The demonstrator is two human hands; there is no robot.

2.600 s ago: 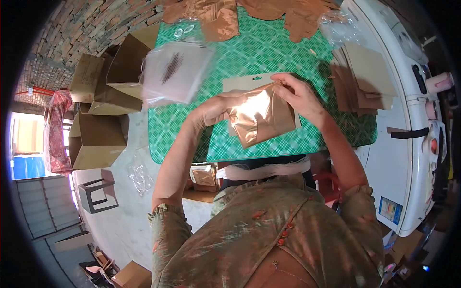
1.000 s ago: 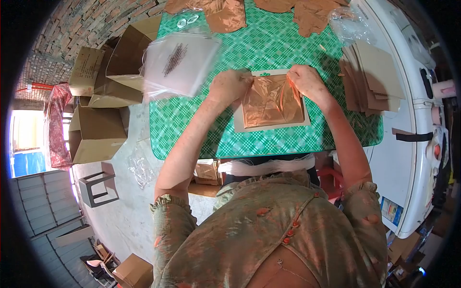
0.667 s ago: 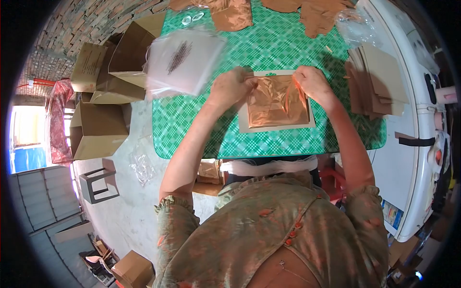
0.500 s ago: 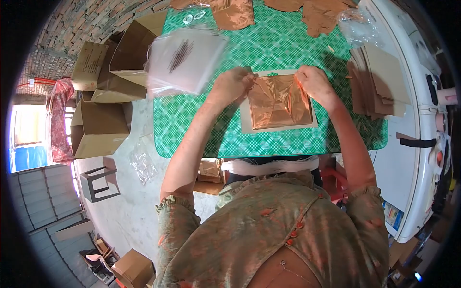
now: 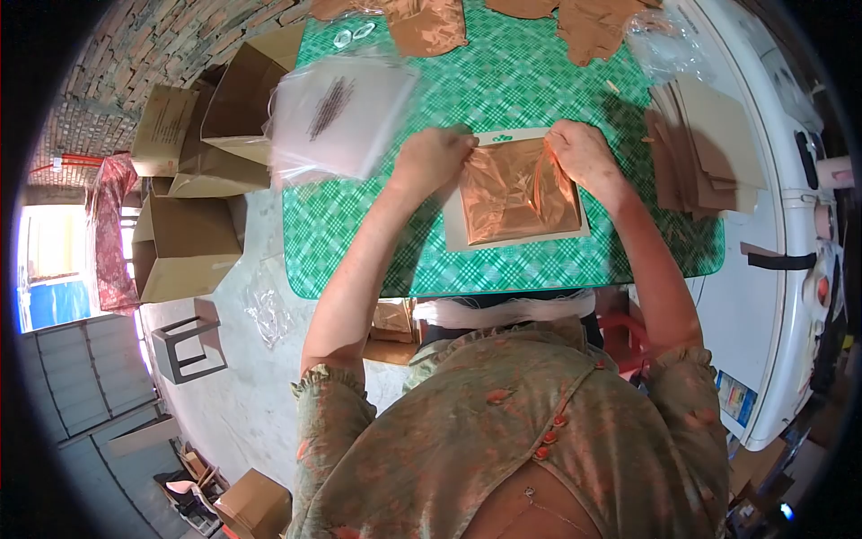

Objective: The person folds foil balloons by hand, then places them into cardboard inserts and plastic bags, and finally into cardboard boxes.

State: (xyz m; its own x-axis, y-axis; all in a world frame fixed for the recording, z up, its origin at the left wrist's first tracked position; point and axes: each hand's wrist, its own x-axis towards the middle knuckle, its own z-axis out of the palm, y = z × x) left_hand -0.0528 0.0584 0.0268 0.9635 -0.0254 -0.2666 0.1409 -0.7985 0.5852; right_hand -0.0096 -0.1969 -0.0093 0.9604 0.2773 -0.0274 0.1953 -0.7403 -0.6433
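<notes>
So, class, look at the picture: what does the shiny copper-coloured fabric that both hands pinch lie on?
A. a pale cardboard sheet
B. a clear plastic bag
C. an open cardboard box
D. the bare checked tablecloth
A: the copper fabric rests on a pale cardboard sheet, whose edges show around it on the green checked tablecloth.

Free room and obstacles on the green checked table (image 5: 359, 242). Open cloth lies along the near edge and between the clear bags (image 5: 337, 112) and the copper fabric (image 5: 512, 189) on its card backing (image 5: 458, 235). The left hand (image 5: 435, 157) and right hand (image 5: 579, 153) block both upper corners. Cardboard sheets (image 5: 705, 148) crowd the right; fabric pieces (image 5: 431, 22) line the far edge.
</notes>
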